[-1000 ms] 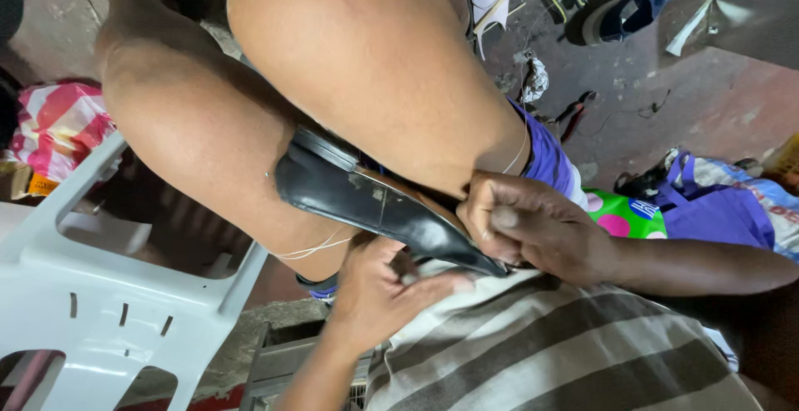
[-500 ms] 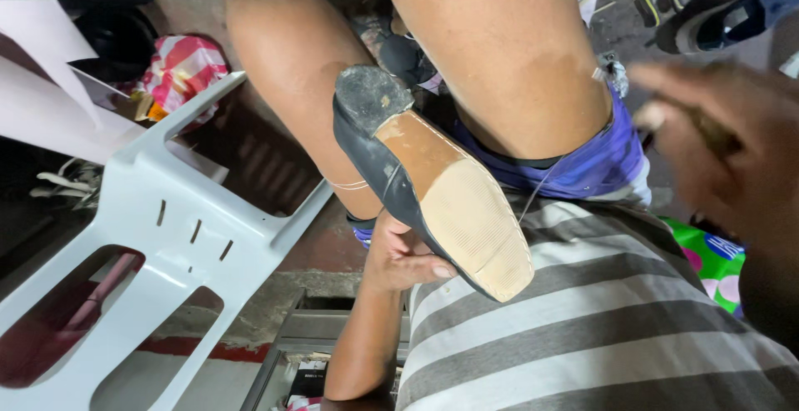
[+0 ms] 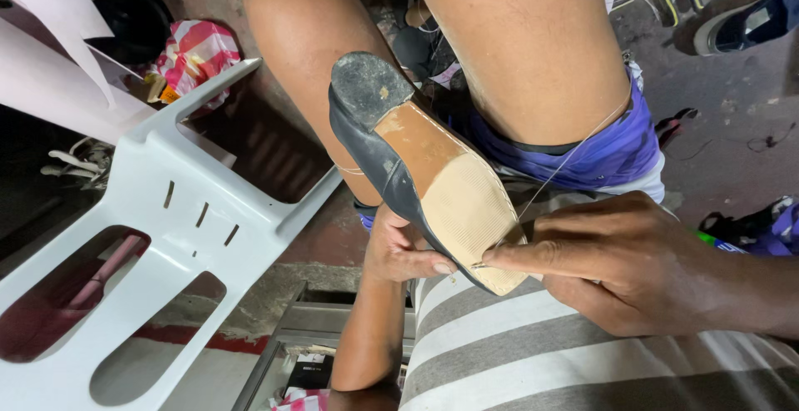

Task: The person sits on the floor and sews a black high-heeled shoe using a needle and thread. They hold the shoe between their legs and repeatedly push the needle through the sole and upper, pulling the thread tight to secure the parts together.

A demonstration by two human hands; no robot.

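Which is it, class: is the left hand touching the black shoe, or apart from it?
Touching. The head view shows the left hand gripping the black shoe from beneath, thumb pressed against its edge near the tan sole.

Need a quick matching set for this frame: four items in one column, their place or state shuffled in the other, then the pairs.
Items:
1. shoe
2. left hand
3. right hand
4. chair

Place or state:
A. white plastic, tipped over at the left
B. sole turned up, held between the knees
C. under the toe of the shoe, thumb on its edge
D. fingertips pinched at the sole's toe edge, a thin thread running up from them

Pairs: 1-B, 2-C, 3-D, 4-A
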